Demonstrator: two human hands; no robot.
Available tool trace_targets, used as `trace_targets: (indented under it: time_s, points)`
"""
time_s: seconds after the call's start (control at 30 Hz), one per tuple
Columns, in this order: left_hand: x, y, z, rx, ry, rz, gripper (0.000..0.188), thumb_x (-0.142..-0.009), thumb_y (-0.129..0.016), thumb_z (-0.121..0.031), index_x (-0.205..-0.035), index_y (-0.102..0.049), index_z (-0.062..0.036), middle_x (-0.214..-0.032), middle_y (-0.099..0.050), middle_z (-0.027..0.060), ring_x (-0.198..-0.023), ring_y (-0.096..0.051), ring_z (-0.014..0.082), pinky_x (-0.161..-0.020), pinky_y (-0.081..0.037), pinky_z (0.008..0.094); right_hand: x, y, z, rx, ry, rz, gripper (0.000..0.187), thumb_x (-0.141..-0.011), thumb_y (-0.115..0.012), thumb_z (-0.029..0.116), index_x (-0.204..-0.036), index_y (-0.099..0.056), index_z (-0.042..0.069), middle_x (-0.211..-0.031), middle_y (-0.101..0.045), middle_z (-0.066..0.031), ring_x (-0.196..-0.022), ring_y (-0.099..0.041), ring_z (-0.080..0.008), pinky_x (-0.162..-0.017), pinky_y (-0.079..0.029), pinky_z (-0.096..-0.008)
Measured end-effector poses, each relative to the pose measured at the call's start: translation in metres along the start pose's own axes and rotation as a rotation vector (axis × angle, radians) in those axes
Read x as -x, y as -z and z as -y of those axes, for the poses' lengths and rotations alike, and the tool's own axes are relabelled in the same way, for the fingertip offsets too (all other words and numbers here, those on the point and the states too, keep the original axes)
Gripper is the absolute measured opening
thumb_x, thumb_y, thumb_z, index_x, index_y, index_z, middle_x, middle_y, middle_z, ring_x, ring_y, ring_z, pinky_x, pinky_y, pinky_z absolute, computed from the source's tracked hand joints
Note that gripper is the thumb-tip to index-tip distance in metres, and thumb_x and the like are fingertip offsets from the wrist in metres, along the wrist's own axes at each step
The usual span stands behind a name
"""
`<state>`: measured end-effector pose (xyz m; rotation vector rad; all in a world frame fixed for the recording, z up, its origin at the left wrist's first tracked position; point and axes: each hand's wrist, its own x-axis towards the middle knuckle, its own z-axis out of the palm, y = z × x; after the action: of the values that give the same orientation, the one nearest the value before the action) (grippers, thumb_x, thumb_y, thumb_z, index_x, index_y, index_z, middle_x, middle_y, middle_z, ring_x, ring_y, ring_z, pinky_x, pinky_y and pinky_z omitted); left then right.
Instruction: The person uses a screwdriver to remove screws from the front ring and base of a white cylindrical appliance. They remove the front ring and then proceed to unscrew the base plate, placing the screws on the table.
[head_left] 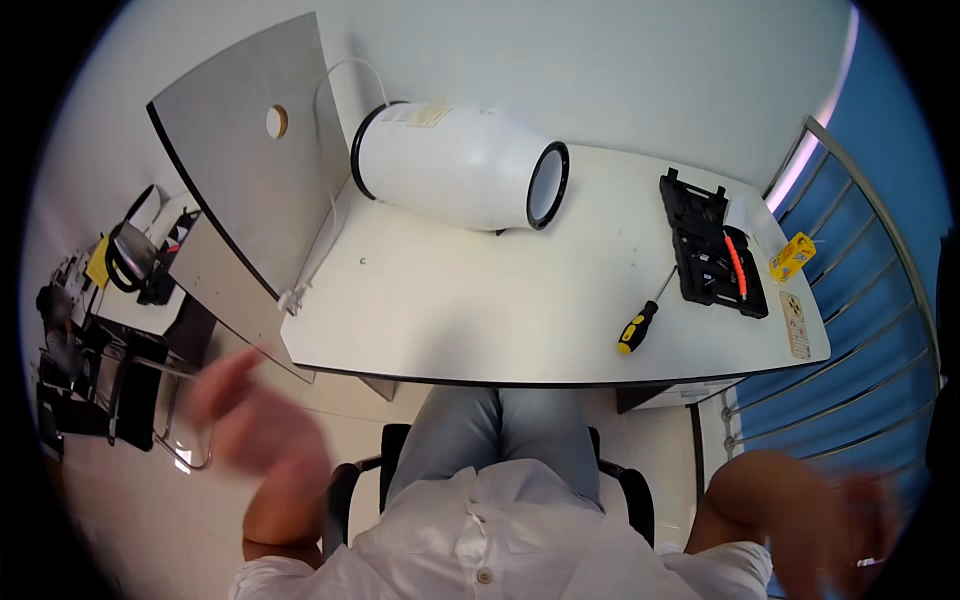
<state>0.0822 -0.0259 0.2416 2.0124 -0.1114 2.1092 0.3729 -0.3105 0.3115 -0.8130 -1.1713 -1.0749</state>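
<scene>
Both my hands are in the air off the table, smeared by motion. My left hand (pixel 258 420) is beyond the table's front left corner, and its fingers are too blurred to read. Out to the right, below the table edge, my right hand (pixel 850 515) is blurred as well. Neither touches anything on the table. A white barrel-shaped appliance (pixel 450 165) with black end rims lies on its side at the back. Its white cord (pixel 335 215) runs down to a plug at the left edge. Toward the right lies a yellow-and-black screwdriver (pixel 637 328), its tip by an open black tool case (pixel 695 240).
A red flexible shaft (pixel 736 266) lies in the case. Beside it are a small yellow box (pixel 793 257) and a printed card (pixel 795 325). A grey partition (pixel 235 150) rises on the left; a metal railing (pixel 880 215) bounds the right. Another desk holds a kettle (pixel 133 250).
</scene>
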Motion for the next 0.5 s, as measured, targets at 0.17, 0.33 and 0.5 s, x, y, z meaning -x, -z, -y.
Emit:
trace_targets:
  time_s: [0.17, 0.33, 0.5]
  points:
    - [0.078, -0.050, 0.069, -0.556, 0.362, 0.830, 0.065, -0.093, -0.045, -0.050, -0.142, -0.040, -0.0076, -0.149, -0.030, 0.0231, -0.138, -0.027, 0.0423, -0.111, -0.018, 0.0577, 0.124, -0.016, -0.103, 0.100, -0.305, 0.704, 0.035, -0.091, -0.057, 0.028, -0.112, -0.056, 0.000, -0.115, -0.057, -0.0173, -0.107, -0.052, -0.0313, -0.094, -0.040, -0.0440]
    - [0.158, -0.028, 0.128, -0.836, 0.601, 0.832, 0.075, -0.095, -0.041, -0.055, -0.151, -0.023, -0.0090, -0.159, -0.009, 0.0195, -0.146, -0.004, 0.0422, -0.112, -0.004, 0.0616, 0.207, 0.026, -0.142, 0.372, -0.328, 0.743, 0.035, -0.084, -0.061, 0.017, -0.116, -0.056, 0.003, -0.120, -0.054, -0.0158, -0.114, -0.048, -0.0354, -0.097, -0.036, -0.0484]
    - [0.143, -0.041, 0.117, -0.770, 0.702, 0.877, 0.080, -0.094, -0.037, -0.061, -0.152, -0.019, -0.0075, -0.159, -0.008, 0.0189, -0.146, -0.001, 0.0425, -0.111, -0.001, 0.0637, 0.211, 0.023, -0.142, 0.376, -0.464, 0.758, 0.039, -0.081, -0.064, 0.016, -0.117, -0.055, 0.003, -0.121, -0.053, -0.0154, -0.117, -0.047, -0.0371, -0.101, -0.034, -0.0513]
